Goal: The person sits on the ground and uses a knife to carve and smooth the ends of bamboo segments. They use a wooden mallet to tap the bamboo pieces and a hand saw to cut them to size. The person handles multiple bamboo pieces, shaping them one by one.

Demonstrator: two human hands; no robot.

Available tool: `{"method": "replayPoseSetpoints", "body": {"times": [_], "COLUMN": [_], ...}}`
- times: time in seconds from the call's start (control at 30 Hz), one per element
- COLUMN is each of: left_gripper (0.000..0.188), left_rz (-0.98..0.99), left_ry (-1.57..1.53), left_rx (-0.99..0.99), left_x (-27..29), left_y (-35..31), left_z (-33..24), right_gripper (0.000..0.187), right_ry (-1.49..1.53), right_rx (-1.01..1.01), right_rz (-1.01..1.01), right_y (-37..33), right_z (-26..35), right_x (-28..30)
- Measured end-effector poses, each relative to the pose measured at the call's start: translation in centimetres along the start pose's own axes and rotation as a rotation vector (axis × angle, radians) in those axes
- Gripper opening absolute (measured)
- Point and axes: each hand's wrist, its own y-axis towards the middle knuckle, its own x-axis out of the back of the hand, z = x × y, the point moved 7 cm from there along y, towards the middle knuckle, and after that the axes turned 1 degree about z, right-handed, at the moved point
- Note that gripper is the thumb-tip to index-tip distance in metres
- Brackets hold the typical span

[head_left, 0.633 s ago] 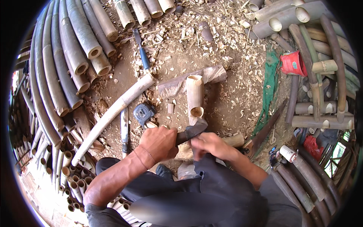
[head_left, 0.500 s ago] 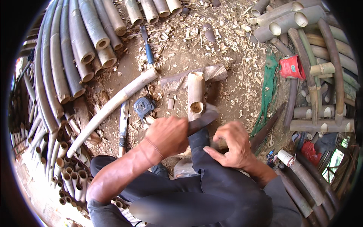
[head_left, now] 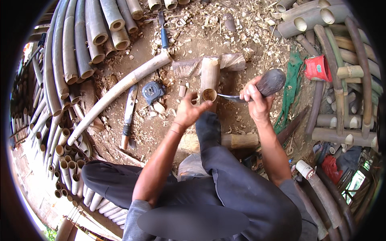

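A short bamboo piece [head_left: 210, 74] lies with its far part across a rough log [head_left: 187, 69]. A round opening shows at its near part. My right hand [head_left: 258, 100] is closed round a knife [head_left: 271, 82] with a thick dark handle; its thin, bright blade points left, its tip close to the opening. Just left of the bamboo, my left hand [head_left: 189, 110] is empty, with thumb and fingers apart. My foot in a dark sock [head_left: 208, 128] rests against the bamboo's near end.
A grey tape measure [head_left: 153, 92], a machete [head_left: 129, 108] and a long bamboo pole [head_left: 116, 92] lie on the left. Beyond them is a blue-handled chisel [head_left: 164, 36]. A red container [head_left: 317, 68] and green cloth [head_left: 291, 84] lie right. Bamboo stacks flank both sides.
The knife has passed from my left hand to my right, which has moved up and right. My left hand has opened beside the bamboo. The view has shifted slightly.
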Motion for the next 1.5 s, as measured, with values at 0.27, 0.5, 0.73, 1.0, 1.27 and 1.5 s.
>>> {"method": "replayPoseSetpoints", "body": {"times": [0.27, 0.5, 0.73, 1.0, 1.27, 1.5], "left_gripper": [0.08, 0.073, 0.067, 0.076, 0.093, 0.077], "left_rz": [-0.042, 0.013, 0.087, 0.236, 0.377, 0.301], "left_ry": [-0.033, -0.138, -0.232, -0.456, -0.681, -0.396], "left_rx": [0.056, 0.049, 0.05, 0.106, 0.209, 0.177], "left_x": [-4.2, -4.0, -4.5, -4.5, -5.0, -4.8], "left_y": [0.0, 0.2, 0.5, 0.7, 1.2, 1.9], "left_z": [3.3, 3.1, 2.8, 3.4, 5.2, 4.2], "right_gripper": [0.015, 0.015, 0.009, 0.016, 0.026, 0.017], "right_ry": [-0.43, -0.228, 0.087, -0.261, -0.678, -0.859], "right_rx": [0.176, 0.107, -0.059, -0.065, 0.429, 0.49], "right_rz": [-0.017, -0.121, -0.365, -0.179, 0.702, 0.866], "right_y": [-0.1, -0.6, -1.0, -2.5, -9.1, -10.5], "right_z": [-2.9, -3.9, -4.8, -3.2, -2.2, -3.9], "right_x": [-0.6, 0.3, 3.0, 0.6, -8.6, -8.1]}}
